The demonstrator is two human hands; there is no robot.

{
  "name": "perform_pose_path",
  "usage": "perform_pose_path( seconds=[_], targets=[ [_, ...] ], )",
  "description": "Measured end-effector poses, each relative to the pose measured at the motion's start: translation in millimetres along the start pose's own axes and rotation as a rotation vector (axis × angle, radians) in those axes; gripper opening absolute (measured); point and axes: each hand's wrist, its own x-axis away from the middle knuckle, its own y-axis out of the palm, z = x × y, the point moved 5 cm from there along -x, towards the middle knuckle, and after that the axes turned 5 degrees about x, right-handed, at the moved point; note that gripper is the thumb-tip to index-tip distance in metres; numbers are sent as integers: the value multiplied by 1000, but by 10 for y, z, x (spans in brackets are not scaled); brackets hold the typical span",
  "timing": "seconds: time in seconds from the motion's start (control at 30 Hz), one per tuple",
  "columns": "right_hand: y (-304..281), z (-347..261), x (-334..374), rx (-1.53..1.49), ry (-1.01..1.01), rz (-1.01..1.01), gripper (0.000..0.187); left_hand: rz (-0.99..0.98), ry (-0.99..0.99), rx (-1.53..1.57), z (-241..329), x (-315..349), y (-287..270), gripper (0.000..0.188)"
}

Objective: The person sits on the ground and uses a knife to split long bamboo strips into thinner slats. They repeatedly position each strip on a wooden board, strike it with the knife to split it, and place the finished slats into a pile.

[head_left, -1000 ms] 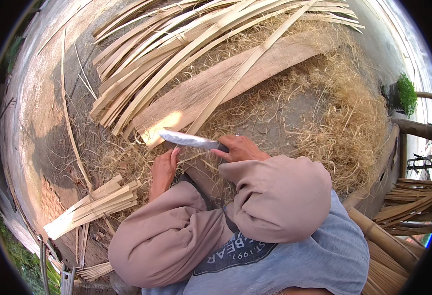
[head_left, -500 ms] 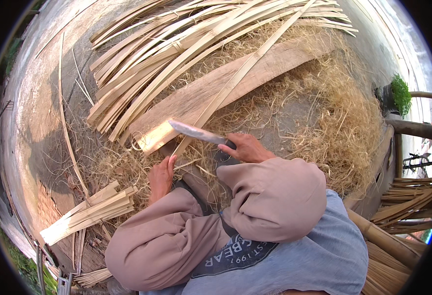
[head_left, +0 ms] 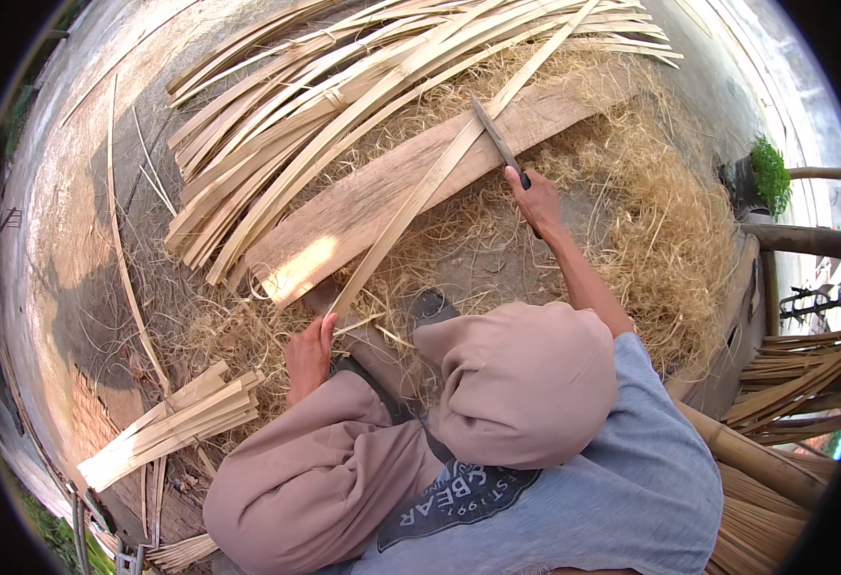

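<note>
A long pale bamboo strip [head_left: 428,178] slants across a flat wooden board [head_left: 339,218], its near end pinched in the fingers of my left hand [head_left: 309,357]. My right hand [head_left: 536,203], at the end of an outstretched arm, is wrapped round the dark handle of a knife [head_left: 496,133]. The blade lies across the strip towards its far part, over the board; whether the edge touches the strip I cannot tell. Thin curled shavings [head_left: 622,230] surround the board.
Beyond the board lies a large bundle of bamboo strips [head_left: 296,134]. A smaller bundle of strips [head_left: 176,422] rests at the near left. Bamboo poles [head_left: 756,455] and more strips [head_left: 794,383] are on the right, with a green potted plant [head_left: 770,177] further off.
My right hand has carried the knife away from me along the strip, from near the board's close end to its far part. My left hand stays at the strip's near end.
</note>
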Motion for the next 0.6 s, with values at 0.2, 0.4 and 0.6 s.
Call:
perform_pose_path(
  seconds=[0.2, 0.4, 0.6],
  targets=[
    [313, -425, 523, 132, -476, -88, 57, -70, -82, 21, -338, 211, -129, 50],
    [-351, 680, -541, -57, 168, 171, 66, -399, -358, 402, -627, 247, -188, 62],
    [723, -959, 1258, -138, -338, -225, 55, -634, -450, 598, -120, -328, -75, 66]
  ],
)
